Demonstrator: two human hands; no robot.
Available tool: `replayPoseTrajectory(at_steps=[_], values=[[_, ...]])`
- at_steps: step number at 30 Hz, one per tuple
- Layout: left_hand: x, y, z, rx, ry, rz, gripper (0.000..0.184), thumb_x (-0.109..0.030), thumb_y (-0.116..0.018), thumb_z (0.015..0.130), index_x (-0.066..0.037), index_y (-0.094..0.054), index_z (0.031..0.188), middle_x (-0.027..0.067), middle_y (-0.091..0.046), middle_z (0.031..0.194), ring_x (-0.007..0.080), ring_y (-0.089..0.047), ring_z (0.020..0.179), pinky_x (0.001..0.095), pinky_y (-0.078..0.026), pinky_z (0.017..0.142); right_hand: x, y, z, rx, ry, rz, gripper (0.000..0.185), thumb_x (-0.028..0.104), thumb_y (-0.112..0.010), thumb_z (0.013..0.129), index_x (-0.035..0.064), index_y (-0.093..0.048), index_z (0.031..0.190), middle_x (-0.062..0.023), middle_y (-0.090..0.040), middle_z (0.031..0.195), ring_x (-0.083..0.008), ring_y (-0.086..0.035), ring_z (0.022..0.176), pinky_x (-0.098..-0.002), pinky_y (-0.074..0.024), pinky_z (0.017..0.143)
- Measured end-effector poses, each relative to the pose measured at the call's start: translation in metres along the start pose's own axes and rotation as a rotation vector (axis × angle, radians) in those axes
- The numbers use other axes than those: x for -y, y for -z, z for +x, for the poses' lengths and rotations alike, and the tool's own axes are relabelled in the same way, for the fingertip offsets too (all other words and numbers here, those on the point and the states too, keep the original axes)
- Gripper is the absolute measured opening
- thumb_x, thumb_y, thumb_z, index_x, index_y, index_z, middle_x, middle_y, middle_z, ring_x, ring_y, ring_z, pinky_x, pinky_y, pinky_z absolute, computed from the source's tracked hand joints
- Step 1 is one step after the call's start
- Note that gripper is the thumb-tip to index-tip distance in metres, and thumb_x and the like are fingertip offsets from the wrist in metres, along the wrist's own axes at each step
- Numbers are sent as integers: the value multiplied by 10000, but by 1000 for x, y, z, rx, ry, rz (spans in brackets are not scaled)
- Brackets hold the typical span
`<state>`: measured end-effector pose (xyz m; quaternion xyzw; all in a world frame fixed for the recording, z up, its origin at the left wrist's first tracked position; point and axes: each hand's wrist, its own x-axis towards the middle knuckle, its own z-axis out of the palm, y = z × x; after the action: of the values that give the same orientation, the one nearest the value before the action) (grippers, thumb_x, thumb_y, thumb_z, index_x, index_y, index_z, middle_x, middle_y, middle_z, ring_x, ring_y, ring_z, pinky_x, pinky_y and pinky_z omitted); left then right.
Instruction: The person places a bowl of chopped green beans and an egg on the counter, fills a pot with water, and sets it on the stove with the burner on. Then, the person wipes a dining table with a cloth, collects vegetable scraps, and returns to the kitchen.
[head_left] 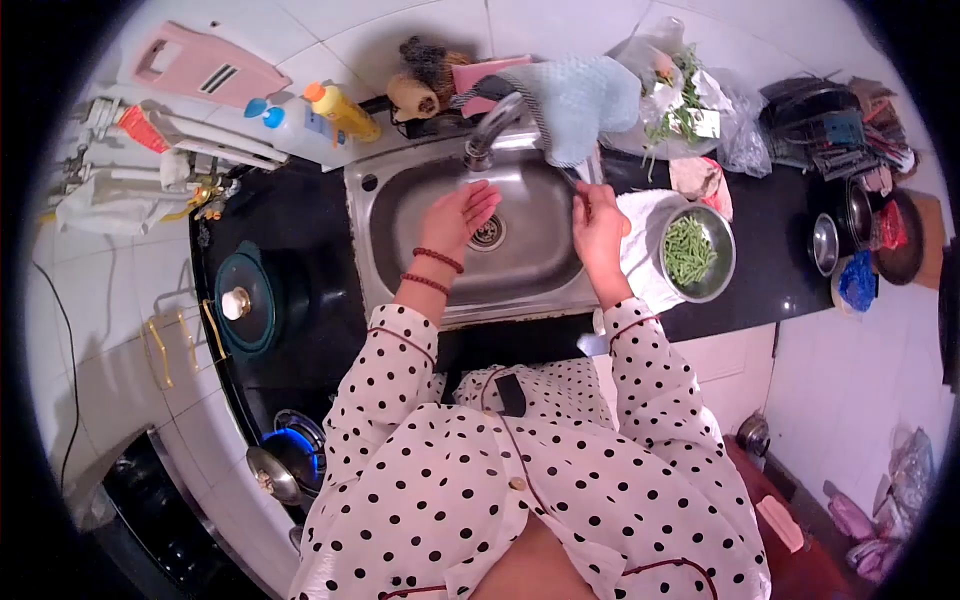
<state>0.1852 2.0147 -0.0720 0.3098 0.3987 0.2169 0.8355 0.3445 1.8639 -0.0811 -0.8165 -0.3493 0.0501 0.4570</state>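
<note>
One sink [537, 245] beneath left hand [462, 214]

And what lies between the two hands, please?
Only the bare bottom of the sink and its drain lie between the left hand and the right hand, as the head view shows.

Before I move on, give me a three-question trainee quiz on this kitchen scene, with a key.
1. Which arm wears the red bead bracelets?
2. True or false: the steel bowl of green beans stands to the left of the sink.
3. Choose: the gas flame is A) yellow, B) blue, C) green.

Key:
1. Left; the left hand is open over the sink.
2. False; it stands to the right.
3. B.
</note>
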Motion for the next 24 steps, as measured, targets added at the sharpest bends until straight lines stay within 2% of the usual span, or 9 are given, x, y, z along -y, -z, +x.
replayPoseTrajectory(at_steps=[5, 9, 11, 12, 14, 16, 19, 23, 24], values=[[-4, 1, 16, 12, 13, -159, 271, -167, -402, 969, 58, -554, 976, 186, -625, 1047, 246, -629, 946, 339, -525, 830, 36, -21, -24, 159, 15, 247, 175, 65, -509, 897, 15, -649, 990, -149, -626, 918, -267, -621, 837, -321, -478, 737], [5, 17, 37, 99, 44, -225, 319, -276, -412, 977, -2, -576, 990, 137, -635, 1036, 230, -617, 837, 370, -514, 748, 95, -80, -40, 141, 154, 436, 264, 160, -483, 933, 38, -595, 1140, -172, -605, 1057, -319, -568, 1016, -404, -444, 854], [1, 8, 13, 173, 89, -371, 337, -304, -406, 979, -21, -582, 1025, 103, -639, 1032, 214, -606, 824, 372, -509, 725, 56, -144, -30, 123, 3, 213, 315, 205, -470, 938, 23, -552, 1182, -200, -585, 1106, -341, -536, 1082, -416, -409, 919], [10, 3, 14, 240, 99, -411, 366, -293, -398, 976, -27, -537, 1185, 85, -625, 1081, 208, -595, 975, 354, -468, 887, 42, -164, -23, 113, -72, 102, 344, 228, -463, 941, 16, -530, 1203, -214, -575, 1130, -352, -519, 1115, -423, -391, 951], [21, -29, -4, 169, -44, -337, 374, -306, -416, 970, -26, -534, 1187, 84, -612, 1097, 199, -582, 984, 341, -460, 896, 54, -139, -6, 217, -210, 182, 363, 236, -433, 940, -10, -508, 1196, -256, -530, 1182, -372, -473, 1174, -412, -359, 993], [20, -23, 5, 116, -116, -277, 369, -294, -435, 966, -25, -517, 1204, 81, -577, 1155, 186, -554, 1026, 323, -433, 934, 83, -104, 34, 564, -402, 81, 419, 208, -488, 889, -12, -481, 1246, -204, -525, 1248, -344, -507, 1159, -425, -404, 970], [-33, 13, 15, -93, 18, -288, 342, -249, -427, 967, -15, -517, 1200, 99, -561, 1187, 192, -528, 1091, 322, -402, 980, 93, -152, -20, 8, 440, 76, 386, 168, -474, 868, -16, -505, 1206, -199, -549, 1221, -344, -556, 1072, -454, -447, 889], [-16, -2, -10, 154, 69, -221, 332, -220, -419, 966, 15, -535, 1170, 109, -596, 1111, 208, -564, 1007, 330, -437, 925, 65, -171, -16, 269, 151, 324, 336, 134, -468, 853, -14, -531, 1148, -199, -600, 1116, -333, -599, 948, -453, -476, 813], [4, 1, -5, 217, -183, 133, 342, -224, -431, 962, 20, -528, 1181, 109, -594, 1116, 207, -565, 1006, 334, -441, 918, 60, -168, -17, 278, 129, 354, 313, 133, -467, 855, -13, -537, 1123, -192, -609, 1084, -326, -601, 925, -447, -478, 801]])
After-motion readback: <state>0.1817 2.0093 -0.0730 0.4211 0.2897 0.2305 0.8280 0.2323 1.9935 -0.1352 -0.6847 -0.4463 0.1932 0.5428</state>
